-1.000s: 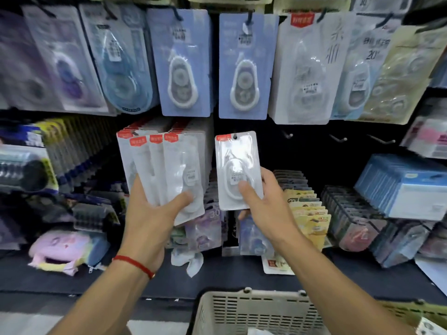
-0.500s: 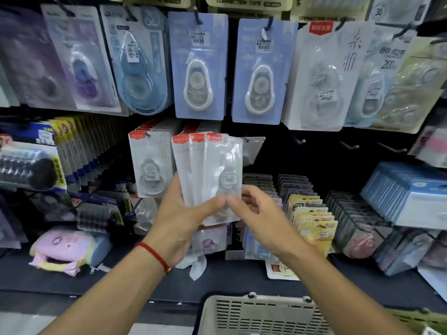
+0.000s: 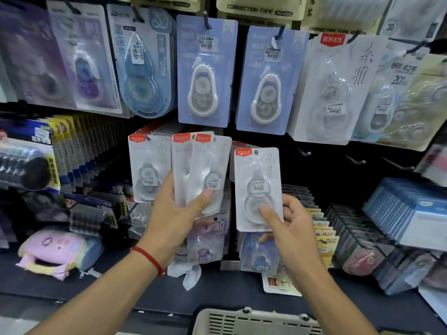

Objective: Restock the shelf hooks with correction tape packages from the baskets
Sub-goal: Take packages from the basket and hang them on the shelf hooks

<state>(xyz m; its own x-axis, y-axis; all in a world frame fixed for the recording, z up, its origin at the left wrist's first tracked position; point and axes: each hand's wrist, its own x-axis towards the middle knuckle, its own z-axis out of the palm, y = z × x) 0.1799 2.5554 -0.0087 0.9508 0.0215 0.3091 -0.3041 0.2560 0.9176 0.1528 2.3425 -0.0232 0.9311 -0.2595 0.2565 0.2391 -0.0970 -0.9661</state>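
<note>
My left hand (image 3: 175, 222) grips a small fan of white correction tape packages (image 3: 202, 165) with red top labels, thumb across the front. My right hand (image 3: 289, 228) pinches a single matching package (image 3: 257, 180) upright, thumb on its blister, just right of the fan. A row of the same white packages (image 3: 148, 165) hangs on a shelf hook behind my left hand. Bare black hooks (image 3: 303, 152) stick out of the dark panel to the right. The beige basket (image 3: 256, 321) shows its rim at the bottom edge.
Blue, purple and white correction tape cards (image 3: 205, 71) hang in the upper row. Yellow-edged packs (image 3: 72, 151) stand at left, blue boxes (image 3: 411, 213) at right. A pink pouch (image 3: 52, 250) lies on the dark shelf.
My right hand met the fan in my left hand, then drew one package off to the right and now holds it apart. The view has shifted slightly upward.
</note>
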